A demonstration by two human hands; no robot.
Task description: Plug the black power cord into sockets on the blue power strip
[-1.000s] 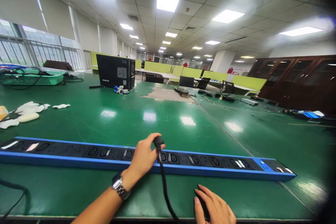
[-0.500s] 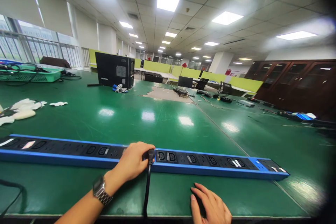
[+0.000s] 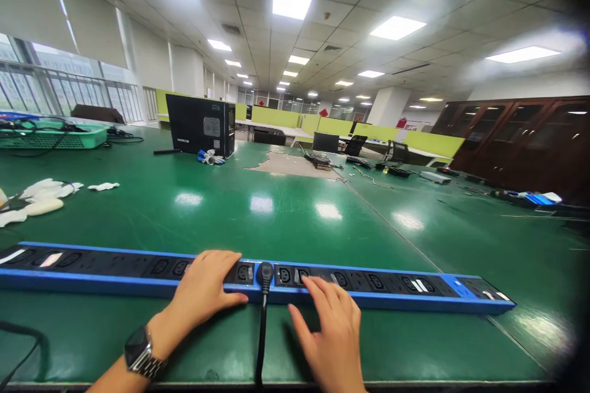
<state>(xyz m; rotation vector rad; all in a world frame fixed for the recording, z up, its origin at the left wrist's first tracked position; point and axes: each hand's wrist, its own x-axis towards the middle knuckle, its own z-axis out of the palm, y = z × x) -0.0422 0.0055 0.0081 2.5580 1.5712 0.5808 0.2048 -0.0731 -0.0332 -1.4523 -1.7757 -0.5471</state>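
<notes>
A long black power strip with blue edges [image 3: 387,302] lies across the green table. Near its middle, a black plug [image 3: 265,273] sits at a socket, its cord running down over the table's front edge. My left hand [image 3: 207,285], with a watch [image 3: 141,350] on the wrist, rests across the strip left of the plug, thumb and fingers apart, not gripping the plug. To the right of the plug, my right hand [image 3: 329,325] reaches over the strip's front edge with its fingers spread and nothing in them.
On the green table [image 3: 221,221] stand a black computer case [image 3: 198,123] with gloves [image 3: 211,157] in front. A green basket [image 3: 83,137] of cables and white scraps [image 3: 43,196] lie left; electronic parts lie at the far right.
My left hand has let go of the plug and moved left along the strip. My right hand has come up and left from the table to the strip, opening its fingers.
</notes>
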